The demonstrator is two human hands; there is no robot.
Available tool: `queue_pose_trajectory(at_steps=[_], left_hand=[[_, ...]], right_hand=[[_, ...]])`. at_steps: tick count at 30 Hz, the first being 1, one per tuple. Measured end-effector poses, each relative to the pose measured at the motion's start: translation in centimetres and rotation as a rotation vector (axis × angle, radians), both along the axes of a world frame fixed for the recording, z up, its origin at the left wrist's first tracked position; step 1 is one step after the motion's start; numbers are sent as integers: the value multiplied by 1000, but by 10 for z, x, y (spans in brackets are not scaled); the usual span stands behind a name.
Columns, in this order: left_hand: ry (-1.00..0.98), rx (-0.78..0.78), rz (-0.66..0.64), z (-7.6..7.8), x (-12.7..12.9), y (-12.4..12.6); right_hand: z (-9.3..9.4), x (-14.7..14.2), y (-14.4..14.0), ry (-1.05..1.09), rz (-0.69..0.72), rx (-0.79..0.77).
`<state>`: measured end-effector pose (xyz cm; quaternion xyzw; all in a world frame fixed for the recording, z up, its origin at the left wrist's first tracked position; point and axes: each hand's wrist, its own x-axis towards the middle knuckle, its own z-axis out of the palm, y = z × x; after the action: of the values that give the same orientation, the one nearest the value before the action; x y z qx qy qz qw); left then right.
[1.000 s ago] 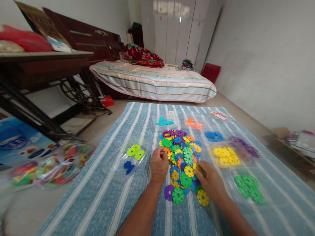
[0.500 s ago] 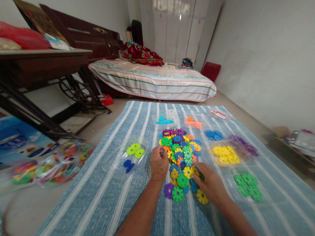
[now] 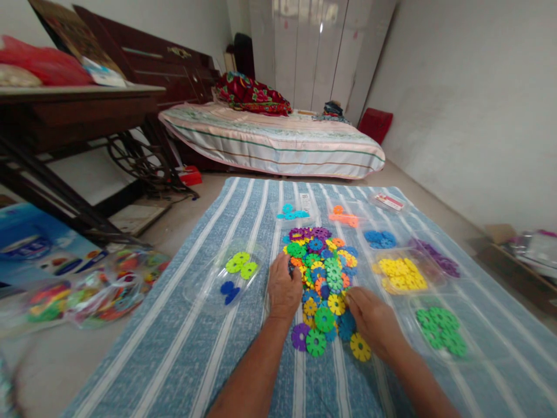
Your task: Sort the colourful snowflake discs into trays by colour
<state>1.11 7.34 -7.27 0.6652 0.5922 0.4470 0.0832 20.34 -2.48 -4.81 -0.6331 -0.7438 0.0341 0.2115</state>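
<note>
A heap of notched plastic discs [image 3: 334,273] in many colours lies on the striped cloth between my hands. My left hand [image 3: 284,285] is at the heap's left edge, fingers curled; a small dark bit shows between thumb and fingers, too small to name. At the right edge, my right hand [image 3: 372,316] has its fingertips pinched together beside a yellow disc [image 3: 336,304]; what they hold is hidden. Nearer me lie a purple disc [image 3: 300,337], a green disc [image 3: 315,342] and a loose yellow disc [image 3: 360,346].
A clear tray [image 3: 204,290] at left holds lime discs [image 3: 238,263] and dark blue discs [image 3: 229,291]. Right trays hold yellow [image 3: 401,274], green [image 3: 440,331], blue [image 3: 379,238] and purple discs [image 3: 435,256]. Light blue [image 3: 293,214] and orange discs [image 3: 343,219] sit behind.
My right fingers have drawn together at the heap's edge; the dark and yellow pieces seen by them earlier no longer show. My left hand stays at the heap's left side, slightly shifted.
</note>
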Motion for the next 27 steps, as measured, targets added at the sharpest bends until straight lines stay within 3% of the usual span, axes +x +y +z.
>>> queue_pose_trajectory(at_steps=[4,9,12,15,18,23,27], left_hand=[[42,-62,2,3,2,-1],[73,-136,-8,10,1,-3],[94,-148,-22,15,1,-5],[102,-149,-23,16,1,-5],[93,-143,-25,16,2,-5],[73,-119,-27,15,2,-5],[60,-96,-26,13,2,-5]], right_hand=[[-5,-5,-1,68,-77,209],[6,-7,-1,183,-66,290],[23,11,7,152,-124,369],[42,37,17,30,-279,501],[50,51,21,-59,-351,558],[23,31,6,25,-87,428],[2,12,-7,-18,3,228]])
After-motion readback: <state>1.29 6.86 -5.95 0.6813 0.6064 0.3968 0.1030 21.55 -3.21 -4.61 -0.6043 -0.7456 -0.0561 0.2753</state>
